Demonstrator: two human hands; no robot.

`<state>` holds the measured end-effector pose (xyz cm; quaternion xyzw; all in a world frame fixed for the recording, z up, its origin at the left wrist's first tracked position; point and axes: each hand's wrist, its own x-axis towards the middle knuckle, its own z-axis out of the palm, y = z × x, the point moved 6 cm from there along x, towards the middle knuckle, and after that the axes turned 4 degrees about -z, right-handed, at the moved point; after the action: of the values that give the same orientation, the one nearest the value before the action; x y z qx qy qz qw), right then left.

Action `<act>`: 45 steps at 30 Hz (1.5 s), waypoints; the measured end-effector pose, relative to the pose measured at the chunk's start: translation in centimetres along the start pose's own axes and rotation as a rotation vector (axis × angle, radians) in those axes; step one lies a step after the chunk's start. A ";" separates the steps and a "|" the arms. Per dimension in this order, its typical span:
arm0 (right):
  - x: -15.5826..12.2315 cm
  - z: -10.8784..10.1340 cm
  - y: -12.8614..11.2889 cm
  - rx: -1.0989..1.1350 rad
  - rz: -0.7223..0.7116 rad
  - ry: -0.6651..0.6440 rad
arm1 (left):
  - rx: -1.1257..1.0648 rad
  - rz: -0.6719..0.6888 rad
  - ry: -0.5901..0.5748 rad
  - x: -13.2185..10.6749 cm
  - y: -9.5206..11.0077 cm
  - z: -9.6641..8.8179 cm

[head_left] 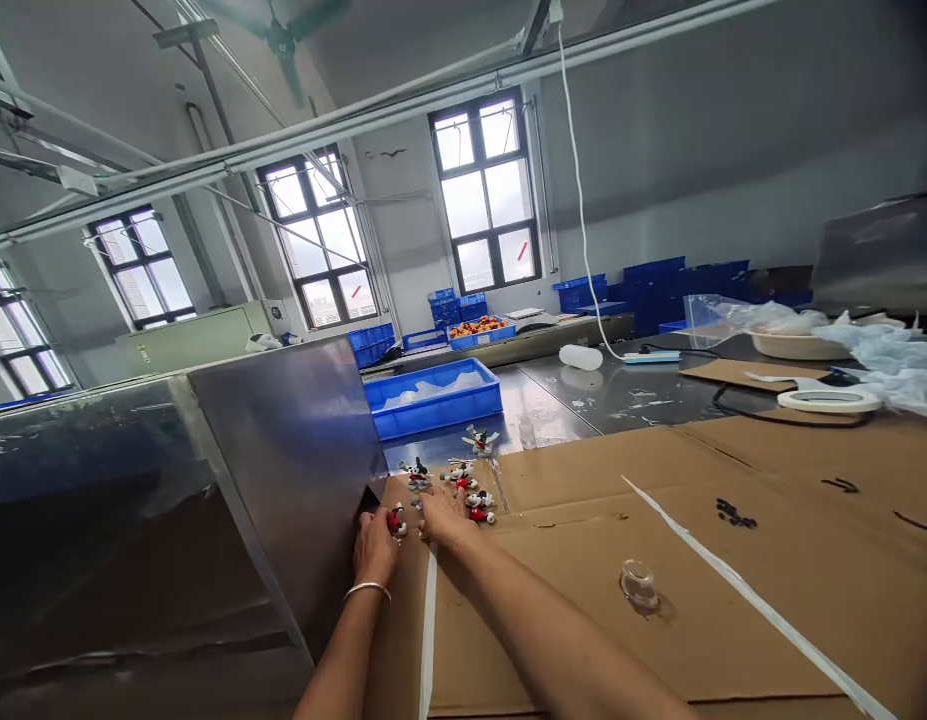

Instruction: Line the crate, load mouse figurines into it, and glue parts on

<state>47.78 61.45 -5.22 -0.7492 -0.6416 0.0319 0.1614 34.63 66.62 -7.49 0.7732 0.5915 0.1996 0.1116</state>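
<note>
At the metal box's side, my left hand (374,548), with a bangle at the wrist, has its fingers closed on a small red, black and white toy figurine (395,519). My right hand (442,515) is just to the right, fingers bent down and pinched; whatever is between them is hidden. Close beyond its fingers lie several similar figurines, among them a red-and-white one (479,508) on the cardboard (568,570). Another figurine (416,472) is at the cardboard's far left corner, and one more (480,440) stands farther back near a small clear bottle (527,433).
A tall metal box (283,450) walls off the left side. Behind the figurines sits a blue bin (437,405) with plastic film. To the right are a small glass jar (638,585), small black pieces (735,514), a tape roll (829,400) and plastic bags (890,355).
</note>
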 end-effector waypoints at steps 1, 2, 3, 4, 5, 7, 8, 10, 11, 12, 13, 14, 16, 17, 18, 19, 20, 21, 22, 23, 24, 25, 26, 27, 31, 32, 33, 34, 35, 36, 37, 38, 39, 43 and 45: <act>0.1 0.0 0.1 -0.010 0.008 -0.010 | -0.004 0.004 0.008 -0.1 -0.1 -0.1; 0.2 -0.1 0.1 -0.018 0.015 -0.016 | -0.009 0.008 0.017 -0.2 -0.1 -0.1; 0.2 -0.1 0.2 -0.023 0.019 -0.020 | -0.017 0.013 0.024 -0.3 -0.2 -0.1; 0.1 -0.1 0.3 -0.026 0.018 -0.025 | -0.027 0.018 0.030 -0.4 -0.3 -0.1; 0.0 -0.1 0.3 -0.026 0.011 -0.034 | -0.040 0.024 0.036 -0.5 -0.4 0.0; -0.1 0.0 0.4 -0.021 -0.017 -0.060 | -0.067 0.035 0.048 -0.7 -0.5 0.2; -0.2 0.0 0.4 -0.018 -0.033 -0.074 | -0.079 0.041 0.053 -0.8 -0.5 0.4; -0.4 -0.1 0.5 -0.017 -0.068 -0.102 | -0.094 0.060 0.057 -1.0 -0.5 0.6; -0.5 -0.2 0.5 -0.019 -0.085 -0.116 | -0.095 0.072 0.053 -1.1 -0.4 0.8; -0.6 -0.3 0.5 -0.021 -0.100 -0.127 | -0.089 0.083 0.049 -1.2 -0.4 0.9; -0.7 -0.5 0.6 -0.023 -0.113 -0.134 | -0.078 0.091 0.043 -1.3 -0.3 0.9; -0.9 -0.6 0.6 -0.024 -0.125 -0.134 | -0.061 0.098 0.037 -1.4 -0.2 1.0; -1.2 -1.0 0.6 -0.022 -0.149 -0.113 | -0.015 0.119 0.022 -1.8 0.2 0.9; -1.4 -1.1 0.5 -0.020 -0.160 -0.092 | 0.015 0.138 0.011 -2.0 0.5 0.8; -1.5 -1.3 0.5 -0.019 -0.169 -0.066 | 0.049 0.164 -0.002 -2.2 0.8 0.6; -1.7 -1.4 0.5 -0.018 -0.176 -0.040 | 0.088 0.191 -0.011 -2.4 1.2 0.4; -1.8 -1.4 0.6 -0.019 -0.180 -0.018 | 0.130 0.218 -0.016 -2.7 1.6 0.1; -1.9 -1.4 0.7 -0.020 -0.182 0.000 | 0.174 0.243 -0.016 -2.8 2.0 -0.3; -1.9 -1.4 0.8 -0.021 -0.181 0.010 | 0.215 0.266 -0.012 -3.0 2.4 -0.7; -1.9 -1.2 1.0 -0.020 -0.177 0.013 | 0.250 0.289 -0.005 -3.1 2.7 -1.1; -1.9 -1.1 1.3 -0.017 -0.169 0.013 | 0.278 0.312 0.002 -3.2 2.9 -1.3; -1.9 -1.0 1.7 -0.010 -0.155 0.008 | 0.296 0.334 0.004 -3.2 3.1 -1.5; -1.9 -0.8 2.1 -0.001 -0.138 0.000 | 0.306 0.352 0.001 -3.3 3.1 -1.6; -2.0 -0.7 2.5 0.011 -0.120 -0.010 | 0.310 0.361 -0.003 -3.3 3.1 -1.6; -2.2 -0.4 3.6 0.054 -0.089 -0.048 | 0.239 0.341 -0.005 -3.4 2.4 -1.1; -2.3 -0.4 3.6 0.061 -0.093 -0.046 | 0.200 0.329 0.005 -3.5 2.2 -1.1; -2.4 -0.4 3.7 0.067 -0.097 -0.040 | 0.152 0.316 0.020 -3.5 2.1 -1.1; -2.5 -0.4 3.6 0.071 -0.101 -0.029 | 0.096 0.302 0.037 -3.6 2.0 -1.3; -2.7 -0.3 3.5 0.072 -0.105 -0.015 | 0.030 0.286 0.056 -3.6 2.0 -1.5; -2.8 -0.2 3.4 0.071 -0.108 0.002 | -0.046 0.274 0.077 -3.8 2.0 -1.8; -2.9 -0.1 3.3 0.068 -0.109 0.020 | -0.131 0.265 0.097 -4.0 2.0 -2.1; -3.1 0.0 3.2 0.062 -0.107 0.037 | -0.222 0.261 0.114 -4.4 2.1 -2.6; -3.2 0.1 3.1 0.055 -0.104 0.052 | -0.319 0.259 0.127 -5.0 2.2 -3.1; -3.6 0.2 2.9 0.012 -0.101 0.094 | -0.692 0.233 0.126 -10.7 1.5 -5.3; -3.7 0.1 2.7 -0.016 -0.115 0.109 | -0.840 0.204 0.112 -15.0 -0.1 -6.6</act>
<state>49.69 57.51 -6.72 -0.7130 -0.6741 -0.0234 0.1915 28.31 51.85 -4.26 0.7031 0.3849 0.4744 0.3640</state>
